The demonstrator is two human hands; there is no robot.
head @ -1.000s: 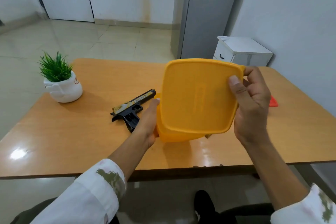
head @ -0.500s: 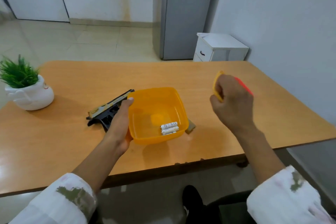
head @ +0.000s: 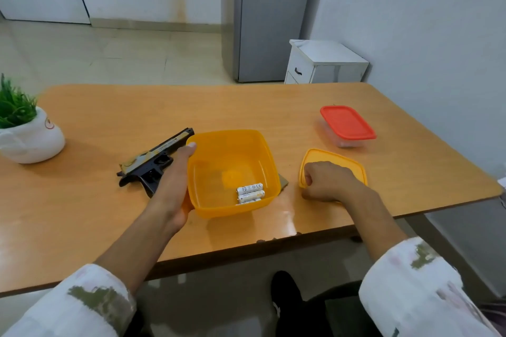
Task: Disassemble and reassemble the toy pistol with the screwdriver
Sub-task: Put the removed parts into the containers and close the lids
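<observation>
The black and gold toy pistol (head: 157, 156) lies on the wooden table (head: 95, 213), left of an open yellow box (head: 262, 150). Three white batteries (head: 249, 193) lie in the box's near right corner. My left hand (head: 175, 186) rests along the box's left outer wall with its fingers straight, between the box and the pistol; its thumb is hidden. The yellow lid (head: 347, 165) lies flat on the table to the right of the box. My right hand (head: 328, 182) sits on the lid's near left part, fingers curled round its edge. No screwdriver is in view.
A clear container with a red lid (head: 347, 122) stands at the back right. A white pot with a green plant (head: 30, 139) is at the far left. A small brown piece (head: 284, 181) pokes out from under the box. A white cabinet (head: 323, 63) stands beyond the table.
My right hand took the yellow lid off the box, carried it to the right and lowered it flat onto the table. My left hand has stayed on the box's left side.
</observation>
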